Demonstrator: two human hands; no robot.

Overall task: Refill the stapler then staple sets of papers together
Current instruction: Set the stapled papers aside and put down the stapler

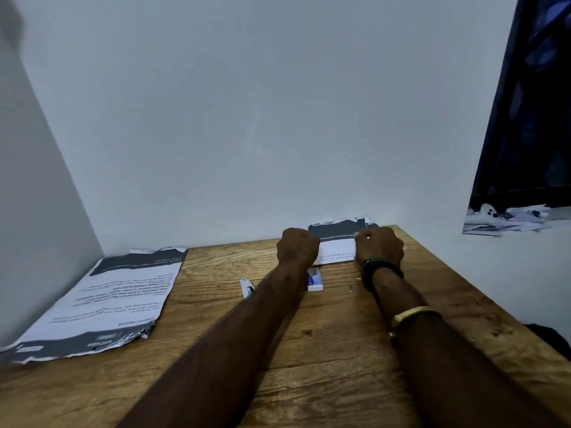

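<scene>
Both arms reach to the far edge of the wooden table. A stack of printed papers with a dark header lies against the wall, and my left hand and my right hand curl on its left and right sides. Just behind my left wrist sits a small white and blue staple box. The stapler, white and dark, lies left of my left forearm, partly hidden by it. A loose bit of staple rests near my right wrist.
A second pile of printed sheets with torn edges lies at the table's left, by the side wall. White walls close the table at the back and left. A dark poster hangs at the right. The table's right edge drops off.
</scene>
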